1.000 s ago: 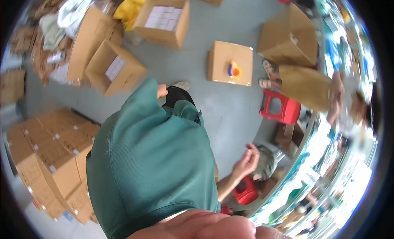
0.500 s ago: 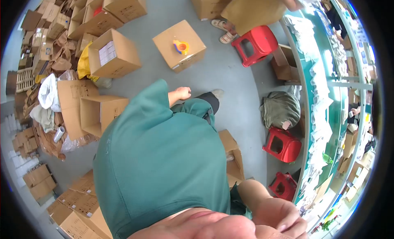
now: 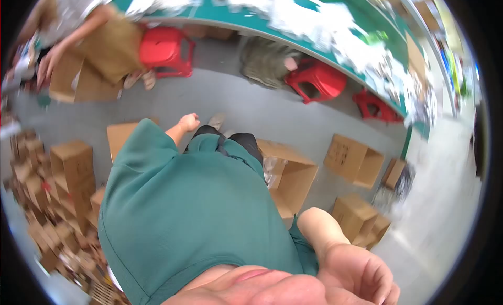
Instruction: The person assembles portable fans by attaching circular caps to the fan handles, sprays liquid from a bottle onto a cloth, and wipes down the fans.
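My left hand (image 3: pixel 189 122) hangs beside my hip, past the green sleeve. Its fingers are curled in and nothing shows in them. A cardboard box (image 3: pixel 124 138) stands on the floor just left of it, partly hidden by my sleeve. My right hand (image 3: pixel 359 273) is raised near my face at the lower right. Its palm shows bare, with the fingers loosely bent and apart from the palm; nothing is visible in it. An open cardboard box (image 3: pixel 301 174) stands by my legs, on the right.
A long green bench (image 3: pixel 361 69) with white items runs across the top. Red stools (image 3: pixel 319 82) stand before it. Another person (image 3: pixel 102 43) is at the upper left beside an open carton (image 3: pixel 89 87). Many cartons (image 3: pixel 72 158) are stacked at left; more boxes (image 3: pixel 353 161) are on the right.
My view has turned to the right, so the bench has swung from the right side to the top. My right hand's fingers have loosened, showing the palm. My left hand stays curled by my hip.
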`<state>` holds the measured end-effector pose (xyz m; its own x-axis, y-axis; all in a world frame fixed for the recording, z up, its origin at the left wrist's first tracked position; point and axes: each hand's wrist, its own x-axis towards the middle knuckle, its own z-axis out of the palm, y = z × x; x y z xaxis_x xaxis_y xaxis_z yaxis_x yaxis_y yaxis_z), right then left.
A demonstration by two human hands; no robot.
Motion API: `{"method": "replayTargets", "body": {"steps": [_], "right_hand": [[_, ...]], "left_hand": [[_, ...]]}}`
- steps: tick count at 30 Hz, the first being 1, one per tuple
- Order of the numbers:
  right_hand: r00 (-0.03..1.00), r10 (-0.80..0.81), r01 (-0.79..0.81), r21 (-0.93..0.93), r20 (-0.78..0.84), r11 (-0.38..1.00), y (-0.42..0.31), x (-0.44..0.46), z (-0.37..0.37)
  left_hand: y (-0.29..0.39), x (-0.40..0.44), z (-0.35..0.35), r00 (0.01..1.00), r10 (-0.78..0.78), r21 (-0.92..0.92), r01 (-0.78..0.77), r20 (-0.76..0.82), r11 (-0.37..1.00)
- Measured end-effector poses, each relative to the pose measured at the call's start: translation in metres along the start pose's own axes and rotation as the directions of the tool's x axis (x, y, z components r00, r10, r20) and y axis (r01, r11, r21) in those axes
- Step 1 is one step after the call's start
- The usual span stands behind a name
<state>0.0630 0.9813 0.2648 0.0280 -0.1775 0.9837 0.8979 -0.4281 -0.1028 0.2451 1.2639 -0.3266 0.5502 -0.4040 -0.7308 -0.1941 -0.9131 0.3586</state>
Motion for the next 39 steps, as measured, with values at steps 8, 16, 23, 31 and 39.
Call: {"method": "replayTargets", "body": {"steps": [8, 16, 23, 31, 39], "right_hand": [[0.922, -0.377, 0.359, -0.557, 0.088, 0.749, 0.048, -0.014, -0.133], [0.815, -0.533, 0.476, -0.787, 0.227, 0.392, 0.082, 0.000, -0.250], [0.788, -0.522, 0.535, -0.782, 0.326, 0.319, 0.140, 0.021, -0.364], [0.927, -0.216, 0.374, -0.776, 0.306, 0.508, 0.201, 0.022, -0.485], [0.978, -0.210, 0.210, -0.196, 0.019, 0.958, 0.274, 0.023, -0.539]], "left_hand": [[0.198, 0.139, -0.063, 0.984, 0.175, 0.144, -0.168, -0.035, 0.975], [0.396, 0.190, -0.057, 0.928, 0.365, 0.263, -0.370, 0.072, 0.891], [0.559, 0.234, -0.034, 0.841, 0.524, 0.134, -0.540, 0.138, 0.831], [0.741, 0.242, -0.007, 0.741, 0.620, 0.042, -0.650, 0.258, 0.759], [0.695, 0.228, 0.041, 0.958, 0.243, -0.260, -0.276, -0.153, 0.925]]}}
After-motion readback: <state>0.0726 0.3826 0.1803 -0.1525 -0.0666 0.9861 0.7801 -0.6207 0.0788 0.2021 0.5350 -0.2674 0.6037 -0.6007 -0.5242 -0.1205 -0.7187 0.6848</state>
